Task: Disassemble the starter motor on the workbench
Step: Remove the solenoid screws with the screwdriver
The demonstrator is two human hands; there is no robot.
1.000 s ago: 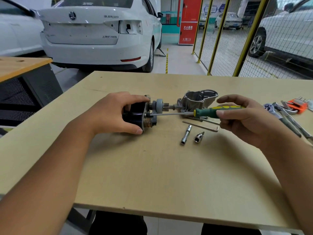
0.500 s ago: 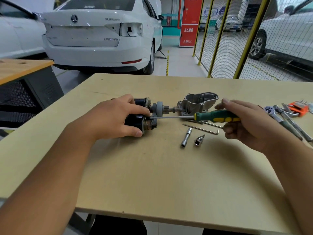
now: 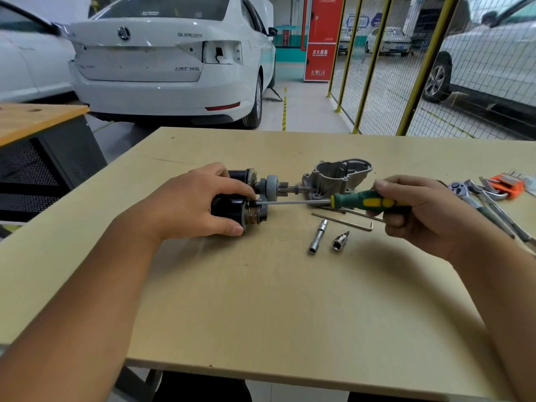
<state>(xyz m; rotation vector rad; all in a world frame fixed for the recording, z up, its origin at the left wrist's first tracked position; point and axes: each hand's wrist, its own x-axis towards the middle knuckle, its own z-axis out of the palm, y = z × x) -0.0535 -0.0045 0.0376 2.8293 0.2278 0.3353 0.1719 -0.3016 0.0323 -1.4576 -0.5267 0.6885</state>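
The black starter motor body [image 3: 229, 210] lies on its side on the workbench [image 3: 261, 300], its grey drive gear and pinion shaft [image 3: 275, 188] pointing right. My left hand [image 3: 191, 203] grips the motor body from above, thumb underneath at the front. My right hand [image 3: 417, 210] holds a green and yellow screwdriver [image 3: 368, 202] by the handle. Its thin shaft runs left and the tip sits at the motor's front plate, just beside my left fingertip. The removed aluminium nose housing [image 3: 336, 177] lies behind the screwdriver.
In front of the screwdriver lie hex keys [image 3: 345, 221], a socket extension [image 3: 317, 236] and a small socket [image 3: 339, 241]. A ratchet [image 3: 461, 189], wrenches and an orange hex key set [image 3: 506, 182] sit at the right edge. A white car [image 3: 168, 62] stands beyond the bench.
My right hand shifted slightly along the screwdriver handle and re-gripped it, with the tip still at the motor's front plate. My left hand kept its hold on the motor.
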